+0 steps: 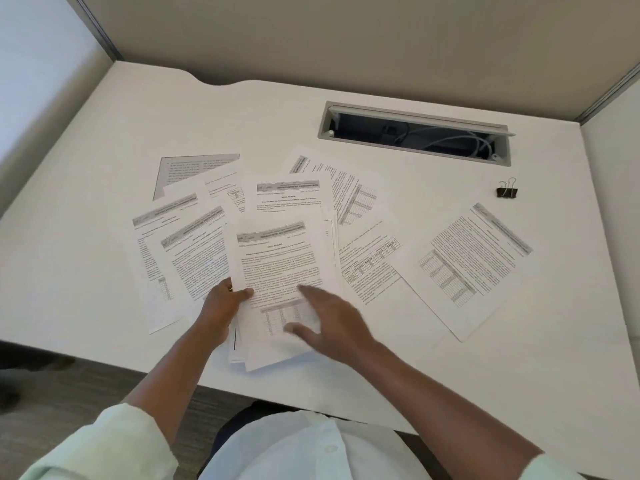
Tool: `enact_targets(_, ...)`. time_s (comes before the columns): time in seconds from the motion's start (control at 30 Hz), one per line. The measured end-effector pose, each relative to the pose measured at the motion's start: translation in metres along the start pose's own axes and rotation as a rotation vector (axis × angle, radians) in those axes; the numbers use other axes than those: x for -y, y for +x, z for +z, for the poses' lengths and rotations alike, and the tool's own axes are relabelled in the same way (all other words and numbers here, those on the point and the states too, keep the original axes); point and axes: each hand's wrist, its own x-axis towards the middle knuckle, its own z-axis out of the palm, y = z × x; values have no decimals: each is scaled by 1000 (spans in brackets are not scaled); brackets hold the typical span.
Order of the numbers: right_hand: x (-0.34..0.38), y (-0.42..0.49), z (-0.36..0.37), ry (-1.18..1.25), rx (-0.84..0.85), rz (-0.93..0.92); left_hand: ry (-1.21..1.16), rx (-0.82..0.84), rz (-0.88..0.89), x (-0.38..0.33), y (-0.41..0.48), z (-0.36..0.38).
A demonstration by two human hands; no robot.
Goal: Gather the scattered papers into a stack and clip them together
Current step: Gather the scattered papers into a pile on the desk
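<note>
The left hand point(225, 303) is gripping the left edge of a small stack of papers point(280, 271), thumb lying on the top sheet and the other fingers tucked beneath. The right hand point(329, 320) is hovering or resting, fingers spread and holding nothing, over the lower right part of that stack; it is blurred, so contact is uncertain. The top sheet is showing a grey header band, a centred heading that seems to read "MEDIA RELEASE", blocks of small print too fine to read, and a shaded table near the bottom. The stack's lower edge is jutting past the front rim of the smooth white worktop point(86, 237). Loose sheets point(474, 268) of the same thin white printed paper are fanning out to the left, behind and to the right, overlapping one another, several tilted. A black binder clip point(507, 192) with wire handles is sitting well apart at the far right. Behind the sheets, a rectangular grey-framed cable slot point(415, 133) is lying open, with pale cables inside.
</note>
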Motion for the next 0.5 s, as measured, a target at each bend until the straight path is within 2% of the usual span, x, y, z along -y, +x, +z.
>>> enact_targets(0.1, -61, 0, -17, -78, -257, 179, -2, -11, 9, 3, 4, -3)
enact_targets(0.17, -105, -6, -34, -176, -345, 349, -9, -4, 13, 3, 5, -4)
enact_targets(0.3, -167, -29, -59, -282, -372, 633, -5, 2, 2, 2, 7, -5)
enact_targets(0.5, -182, -39, -52, -344, -338, 656, 29, -4, -12, 1, 11, -5)
